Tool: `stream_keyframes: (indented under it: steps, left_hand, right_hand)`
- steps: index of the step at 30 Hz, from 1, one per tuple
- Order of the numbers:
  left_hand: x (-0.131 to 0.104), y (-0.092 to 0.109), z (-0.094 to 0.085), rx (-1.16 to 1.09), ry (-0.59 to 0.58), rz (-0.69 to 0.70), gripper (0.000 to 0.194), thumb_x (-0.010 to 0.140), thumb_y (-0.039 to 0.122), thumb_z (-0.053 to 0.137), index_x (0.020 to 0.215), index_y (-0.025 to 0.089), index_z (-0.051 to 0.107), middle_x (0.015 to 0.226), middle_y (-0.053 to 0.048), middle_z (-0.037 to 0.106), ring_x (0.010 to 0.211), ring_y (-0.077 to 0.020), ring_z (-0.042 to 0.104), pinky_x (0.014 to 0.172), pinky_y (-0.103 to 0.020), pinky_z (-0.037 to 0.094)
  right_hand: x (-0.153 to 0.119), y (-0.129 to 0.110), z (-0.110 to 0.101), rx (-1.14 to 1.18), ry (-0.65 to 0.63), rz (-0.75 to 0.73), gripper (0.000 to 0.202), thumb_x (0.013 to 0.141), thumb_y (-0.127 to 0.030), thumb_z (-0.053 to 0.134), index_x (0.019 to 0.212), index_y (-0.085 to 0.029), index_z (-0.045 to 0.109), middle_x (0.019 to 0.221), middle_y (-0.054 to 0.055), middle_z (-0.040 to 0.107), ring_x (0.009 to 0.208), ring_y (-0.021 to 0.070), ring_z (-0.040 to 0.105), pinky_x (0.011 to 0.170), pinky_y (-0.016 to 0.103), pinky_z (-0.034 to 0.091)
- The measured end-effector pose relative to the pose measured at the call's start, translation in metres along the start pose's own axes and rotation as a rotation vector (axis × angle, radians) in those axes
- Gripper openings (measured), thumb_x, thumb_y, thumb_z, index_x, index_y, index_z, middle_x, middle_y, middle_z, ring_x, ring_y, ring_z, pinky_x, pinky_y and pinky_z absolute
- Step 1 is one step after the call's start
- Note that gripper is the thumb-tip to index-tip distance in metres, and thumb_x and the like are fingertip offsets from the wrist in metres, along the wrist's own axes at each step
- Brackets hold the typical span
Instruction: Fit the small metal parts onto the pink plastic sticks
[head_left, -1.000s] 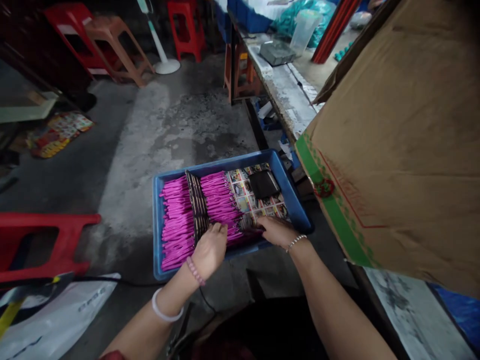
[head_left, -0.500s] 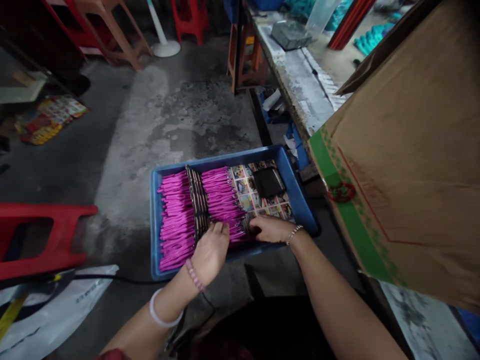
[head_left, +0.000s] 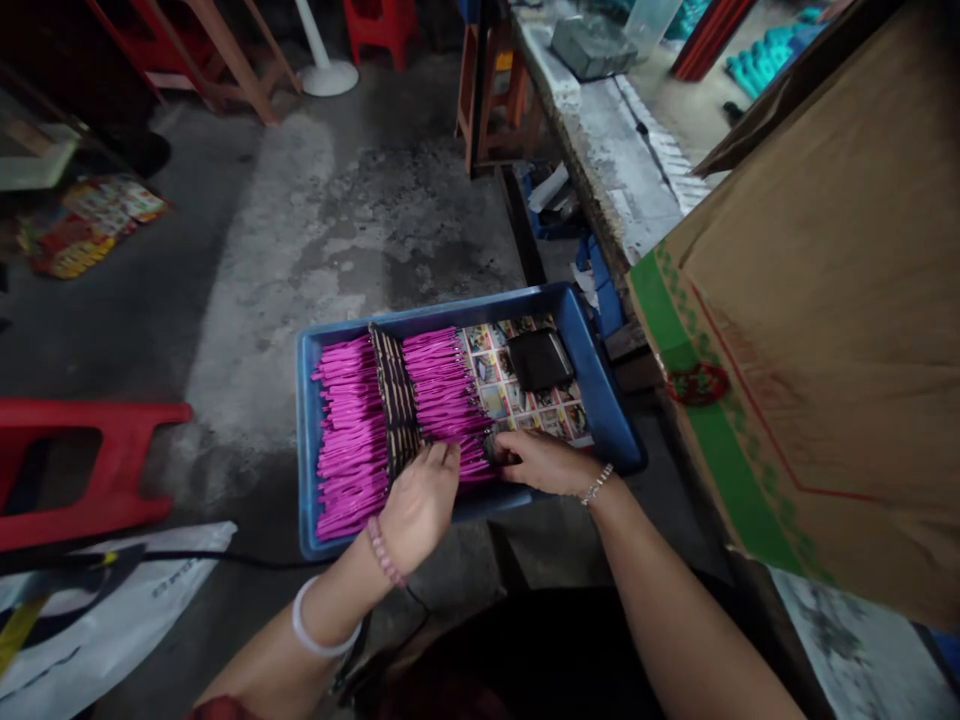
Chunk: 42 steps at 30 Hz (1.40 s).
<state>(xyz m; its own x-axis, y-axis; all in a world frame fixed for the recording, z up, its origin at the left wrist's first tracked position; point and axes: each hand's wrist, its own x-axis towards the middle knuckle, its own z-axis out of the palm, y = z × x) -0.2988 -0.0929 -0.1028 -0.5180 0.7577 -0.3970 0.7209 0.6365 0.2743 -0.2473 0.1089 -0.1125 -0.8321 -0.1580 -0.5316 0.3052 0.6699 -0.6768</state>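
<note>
A blue tray on the floor holds two rows of thin magenta pieces, split by a dark striped strip. Printed paper lines the tray's right part, and a black case lies on it. My left hand is over the near end of the second row, fingers bent together; what they hold, if anything, is hidden. My right hand touches the same row's near right end from the side, its thumb and fingers closed on something I cannot make out.
A large cardboard box with green tape rises close on the right, beside a worn workbench. A red stool and a white sack are at the left. More stools and a white stand base are farther back.
The view has shifted slightly, so the box and bench appear a little farther right. Both hands stay at the near end of the second magenta row, with the right fingers a little more drawn together.
</note>
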Motion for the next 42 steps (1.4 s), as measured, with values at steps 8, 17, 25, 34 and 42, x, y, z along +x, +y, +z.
stream_keyframes:
  steps: [8,17,25,34,42]
  left_hand:
    - [0.001,0.003,-0.005,0.051,-0.019,-0.016,0.055,0.084,-0.009,0.04,0.133,0.009,0.058,0.12,-0.015,0.069,0.113,-0.022,0.065,0.1,-0.032,0.05]
    - [-0.004,0.008,-0.012,0.081,-0.007,-0.016,0.043,0.089,-0.006,0.039,0.12,0.011,0.062,0.114,-0.013,0.069,0.108,-0.0232,0.065,0.094,-0.036,0.055]
    - [-0.004,0.01,-0.019,0.082,-0.057,-0.032,0.043,0.091,-0.005,0.038,0.126,0.007,0.06,0.119,-0.016,0.066,0.115,-0.0254,0.063,0.095,-0.036,0.055]
    - [-0.002,0.008,-0.013,0.077,-0.033,-0.021,0.048,0.09,-0.008,0.038,0.131,0.005,0.058,0.12,-0.017,0.067,0.115,-0.0269,0.063,0.097,-0.039,0.055]
    - [-0.003,0.007,-0.01,0.098,-0.004,-0.013,0.043,0.092,-0.004,0.043,0.13,0.01,0.059,0.117,-0.013,0.068,0.111,-0.0247,0.064,0.095,-0.036,0.055]
  right_hand:
    - [-0.033,0.001,-0.035,0.002,0.142,-0.065,0.011,0.079,-0.007,0.069,0.078,-0.017,0.067,0.076,-0.001,0.068,0.075,0.0165,0.061,0.066,0.024,0.039]
    - [0.024,-0.024,-0.008,-0.021,0.388,-0.155,0.012,0.09,-0.01,0.067,0.098,-0.018,0.07,0.099,0.005,0.075,0.095,0.0187,0.067,0.083,0.027,0.045]
    - [0.028,-0.018,0.002,-0.077,0.425,-0.045,0.01,0.096,-0.015,0.06,0.102,-0.018,0.068,0.111,0.007,0.071,0.107,0.0182,0.064,0.094,0.029,0.045]
    - [0.005,0.001,0.011,-0.137,0.376,0.329,0.015,0.099,-0.018,0.057,0.11,-0.013,0.065,0.108,0.008,0.071,0.103,0.0205,0.068,0.093,0.039,0.052]
    - [0.017,-0.012,0.021,-0.218,0.248,0.283,0.012,0.096,-0.026,0.065,0.099,-0.014,0.068,0.104,0.005,0.071,0.104,0.0215,0.066,0.094,0.042,0.052]
